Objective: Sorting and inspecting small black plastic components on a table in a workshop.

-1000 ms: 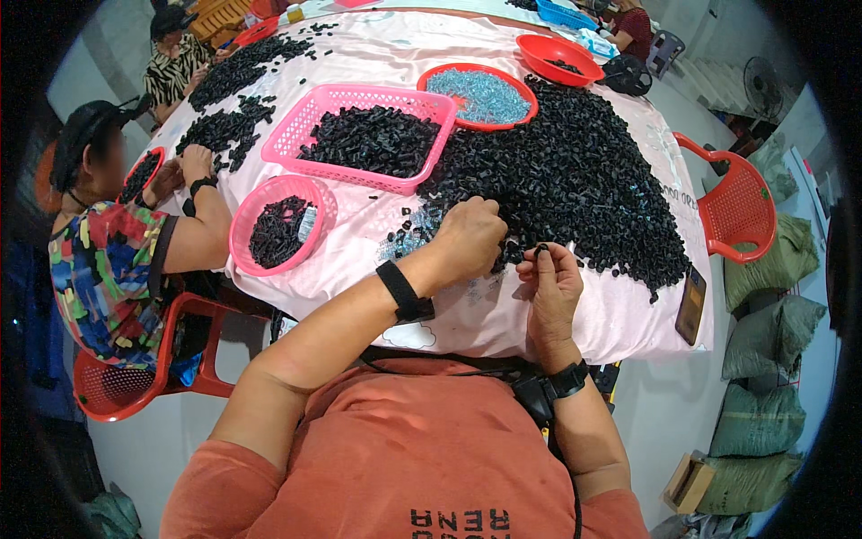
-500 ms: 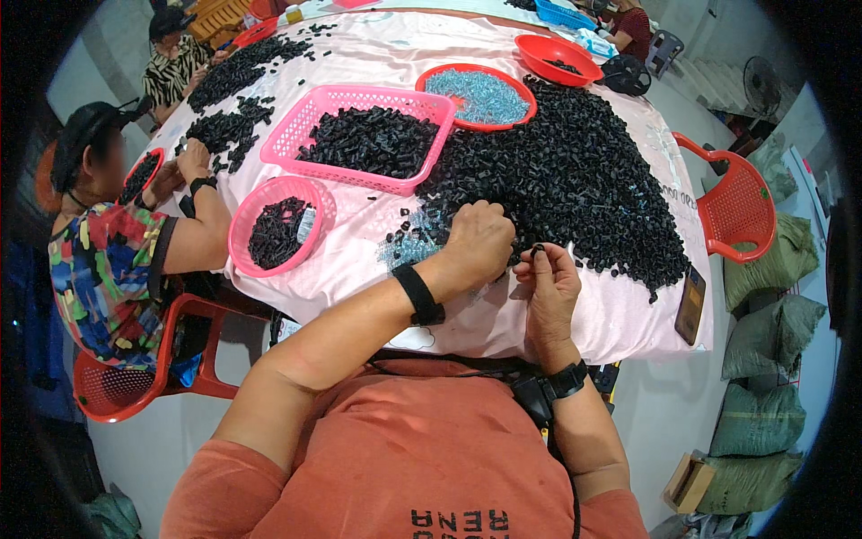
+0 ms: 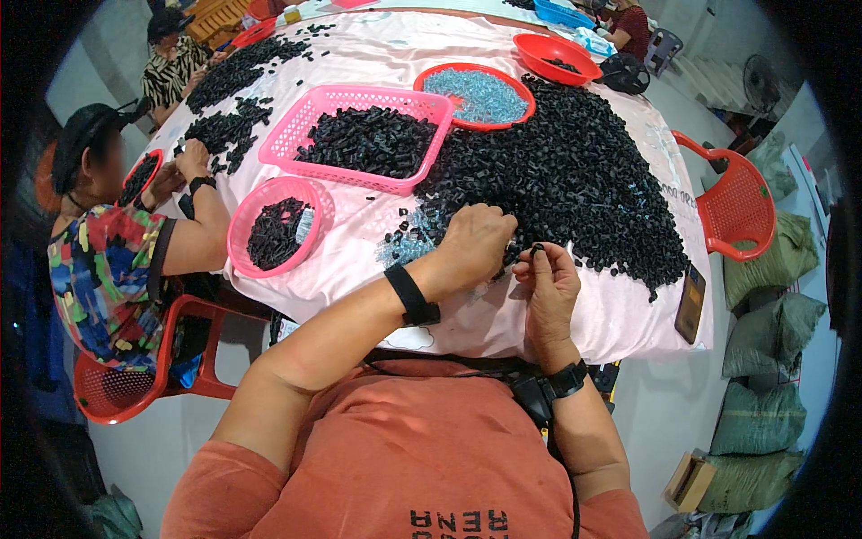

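My right hand is closed in a pinch on a small black plastic piece, held up at the table's near side. Just left of it, my left hand is bent over with its fingers curled together; their tips are hidden, so what they hold cannot be made out. Beyond both hands spreads a big heap of small black plastic pieces. A little pile of clear bluish plastic pieces lies beside my left wrist, with a few black ones among them.
Left of the heap stand a pink basket and a round pink bowl, both with black parts. Farther back are a red tray of clear pieces and a red bowl. A phone lies at the right edge. Another person works at left.
My left hand has shifted slightly, its wrist a touch to the left and its fingers a little nearer my right hand. My right hand stays in place with the black piece.
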Motion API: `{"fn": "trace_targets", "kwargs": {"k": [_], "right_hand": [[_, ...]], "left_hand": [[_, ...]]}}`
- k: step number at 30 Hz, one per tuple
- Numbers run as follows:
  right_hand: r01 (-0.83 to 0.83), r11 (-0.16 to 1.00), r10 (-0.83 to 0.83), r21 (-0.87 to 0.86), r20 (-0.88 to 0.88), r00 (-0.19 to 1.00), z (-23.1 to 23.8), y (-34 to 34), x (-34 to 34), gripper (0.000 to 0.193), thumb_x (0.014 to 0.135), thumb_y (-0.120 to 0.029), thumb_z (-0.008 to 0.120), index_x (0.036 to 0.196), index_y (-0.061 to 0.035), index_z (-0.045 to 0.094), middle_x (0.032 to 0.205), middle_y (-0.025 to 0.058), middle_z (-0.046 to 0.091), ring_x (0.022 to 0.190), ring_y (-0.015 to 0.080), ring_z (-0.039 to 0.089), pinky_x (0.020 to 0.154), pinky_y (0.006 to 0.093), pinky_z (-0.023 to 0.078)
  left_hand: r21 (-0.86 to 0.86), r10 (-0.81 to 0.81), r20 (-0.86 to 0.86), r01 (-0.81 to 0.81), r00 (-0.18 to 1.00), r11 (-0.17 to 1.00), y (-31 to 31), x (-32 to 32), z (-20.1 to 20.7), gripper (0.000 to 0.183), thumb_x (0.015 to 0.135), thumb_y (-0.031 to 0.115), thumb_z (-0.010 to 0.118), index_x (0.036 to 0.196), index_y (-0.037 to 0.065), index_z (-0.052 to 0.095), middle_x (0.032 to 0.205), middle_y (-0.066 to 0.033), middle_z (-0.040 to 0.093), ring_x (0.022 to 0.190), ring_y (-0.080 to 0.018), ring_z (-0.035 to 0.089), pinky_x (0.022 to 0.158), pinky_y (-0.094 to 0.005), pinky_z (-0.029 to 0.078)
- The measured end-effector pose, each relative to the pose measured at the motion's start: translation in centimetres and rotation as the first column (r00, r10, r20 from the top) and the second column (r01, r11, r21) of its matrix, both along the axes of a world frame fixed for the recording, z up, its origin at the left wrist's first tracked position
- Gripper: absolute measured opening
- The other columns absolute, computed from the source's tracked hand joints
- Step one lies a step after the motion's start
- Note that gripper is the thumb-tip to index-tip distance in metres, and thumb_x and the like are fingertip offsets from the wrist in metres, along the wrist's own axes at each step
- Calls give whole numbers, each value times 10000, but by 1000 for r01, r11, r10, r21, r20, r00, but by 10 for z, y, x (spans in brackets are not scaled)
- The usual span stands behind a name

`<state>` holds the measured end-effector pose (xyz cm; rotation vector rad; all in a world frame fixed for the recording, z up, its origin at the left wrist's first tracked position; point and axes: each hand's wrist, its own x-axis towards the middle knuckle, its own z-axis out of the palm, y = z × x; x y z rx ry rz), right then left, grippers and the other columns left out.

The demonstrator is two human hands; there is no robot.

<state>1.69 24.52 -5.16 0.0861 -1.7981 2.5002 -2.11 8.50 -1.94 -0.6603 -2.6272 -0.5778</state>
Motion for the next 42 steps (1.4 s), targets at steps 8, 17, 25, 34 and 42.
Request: {"fn": "trace_targets", "kwargs": {"k": [8,17,25,34,42], "right_hand": [[-1,1000,0,-19,-13,1000,0,0,0,130,1016,-150,568,1096,-53,601,938,41,680,756,91,652,626,220,533],[0,1000,-1,-31,-10,1000,1,-1,0,120,1008,-114,576,1094,-35,604,929,45,680,749,92,643,674,211,514],[-34,999,33,-20,-32,999,-1,-1,-1,130,1009,-108,569,1106,-31,608,937,50,684,758,106,652,683,222,520],[-13,995,19,98,-55,998,-7,0,-2,164,1021,-99,539,1129,-3,618,948,23,671,806,77,618,722,219,509],[-74,997,76,31,-43,996,-6,2,-1,185,1026,-126,543,1118,13,625,954,27,674,828,85,622,732,231,513]], "left_hand": [[-40,-70,5,70,998,997,3,-1,-1,95,729,98,682,820,72,674,825,-123,633,837,-335,631,723,-466,504],[-77,-76,15,77,997,994,6,4,-2,91,722,109,686,809,84,677,837,-115,637,854,-332,636,730,-448,515],[206,-104,35,95,994,974,0,2,8,104,812,73,672,896,20,702,849,-151,679,817,-346,669,717,-437,536],[530,-207,-14,183,978,828,14,9,20,102,847,91,704,935,52,734,854,-142,717,776,-302,694,692,-370,547],[468,-171,-97,197,980,862,12,9,16,97,822,84,700,911,72,737,833,-121,712,768,-310,674,703,-390,543]]}}
